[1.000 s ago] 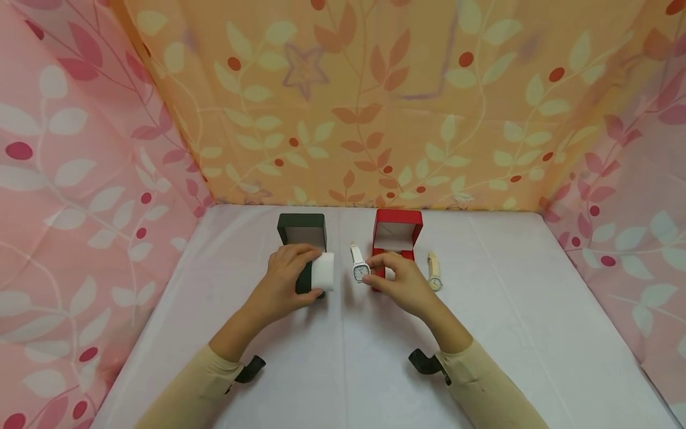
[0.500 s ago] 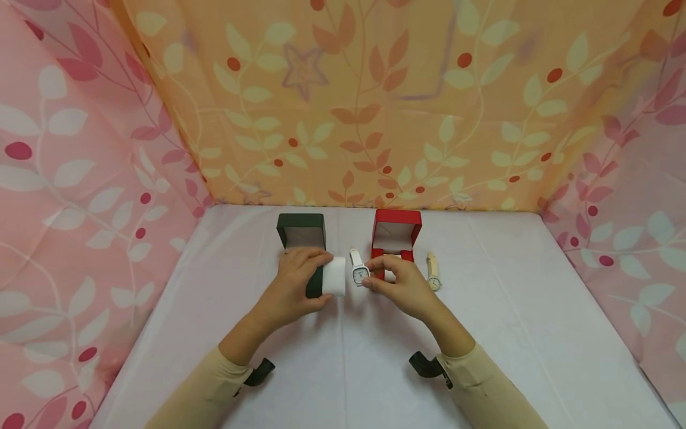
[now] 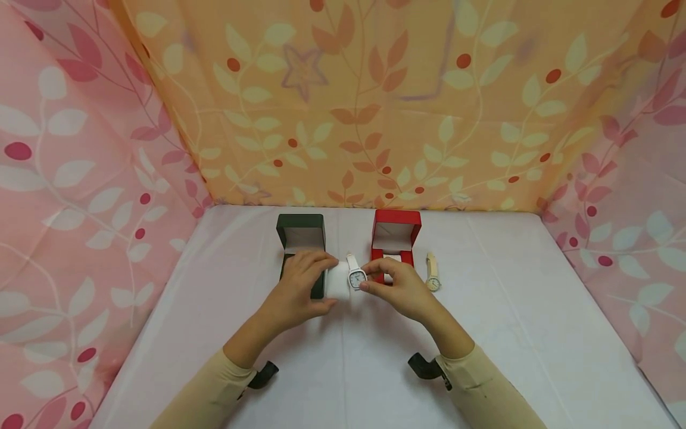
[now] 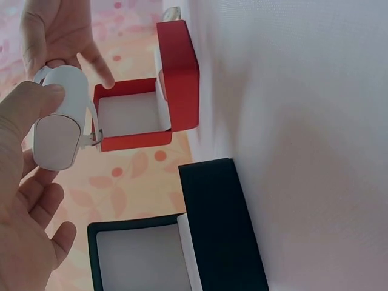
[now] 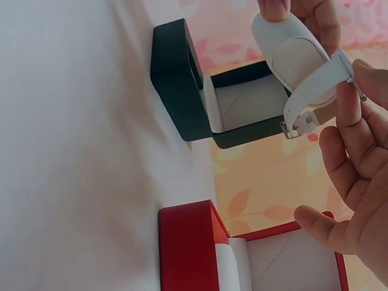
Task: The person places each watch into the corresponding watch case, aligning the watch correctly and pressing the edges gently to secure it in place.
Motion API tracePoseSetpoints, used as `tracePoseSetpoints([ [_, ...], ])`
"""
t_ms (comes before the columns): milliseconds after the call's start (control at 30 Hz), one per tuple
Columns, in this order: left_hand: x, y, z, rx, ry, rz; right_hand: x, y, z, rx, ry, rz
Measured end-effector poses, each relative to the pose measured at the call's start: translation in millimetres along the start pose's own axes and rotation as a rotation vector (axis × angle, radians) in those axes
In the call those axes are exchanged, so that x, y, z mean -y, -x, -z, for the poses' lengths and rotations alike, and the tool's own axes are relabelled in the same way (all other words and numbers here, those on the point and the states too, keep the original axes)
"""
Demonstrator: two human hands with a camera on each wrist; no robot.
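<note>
In the head view my left hand (image 3: 301, 289) pinches a white watch cushion (image 3: 336, 281) between thumb and fingers, in front of the open green watch box (image 3: 301, 221). My right hand (image 3: 398, 286) holds a white-strapped wristwatch (image 3: 356, 278) by its case, thumb and fingertips at the square dial's edge. The watch is right at the cushion's right end. From the right wrist view, the buckled strap (image 5: 315, 88) forms a loop and overlaps the end of the cushion (image 5: 291, 51). The left wrist view has the thumb pressed on top of the cushion (image 4: 56, 142).
An open red watch box (image 3: 398, 219) with a white cushion inside stands behind my right hand. To its right lies a cream-strapped watch (image 3: 433, 275) on the white tablecloth (image 3: 509, 333). Floral cloth (image 3: 364, 119) walls the back and both sides.
My left hand has carried the cushion rightward and slightly nearer to me, up to the watch. The watch in my right hand has shifted slightly left and down.
</note>
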State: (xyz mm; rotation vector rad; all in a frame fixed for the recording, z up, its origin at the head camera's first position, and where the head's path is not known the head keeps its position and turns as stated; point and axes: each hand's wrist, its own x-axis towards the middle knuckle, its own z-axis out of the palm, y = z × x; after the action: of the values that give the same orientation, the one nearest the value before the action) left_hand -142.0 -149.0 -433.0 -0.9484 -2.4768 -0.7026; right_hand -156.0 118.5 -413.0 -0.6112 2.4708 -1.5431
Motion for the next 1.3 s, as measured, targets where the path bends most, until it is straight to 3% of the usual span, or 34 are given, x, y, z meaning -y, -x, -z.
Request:
tracePoseSetpoints([
  [700, -6.5, -3.0, -4.0, -0.024, -0.012, -0.039, 3.2, 1.4, -2.3, -0.031, 0.028, 0.017],
  [967, -6.2, -4.3, -6.1, -0.06, 0.002, -0.028, 1.2, 0.5, -4.5, -0.102, 0.068, 0.109],
  [1300, -8.1, -6.8, -5.7, -0.113, 0.043, 0.036, -2.8, -1.5, -5.7, -0.134, 0.096, 0.202],
])
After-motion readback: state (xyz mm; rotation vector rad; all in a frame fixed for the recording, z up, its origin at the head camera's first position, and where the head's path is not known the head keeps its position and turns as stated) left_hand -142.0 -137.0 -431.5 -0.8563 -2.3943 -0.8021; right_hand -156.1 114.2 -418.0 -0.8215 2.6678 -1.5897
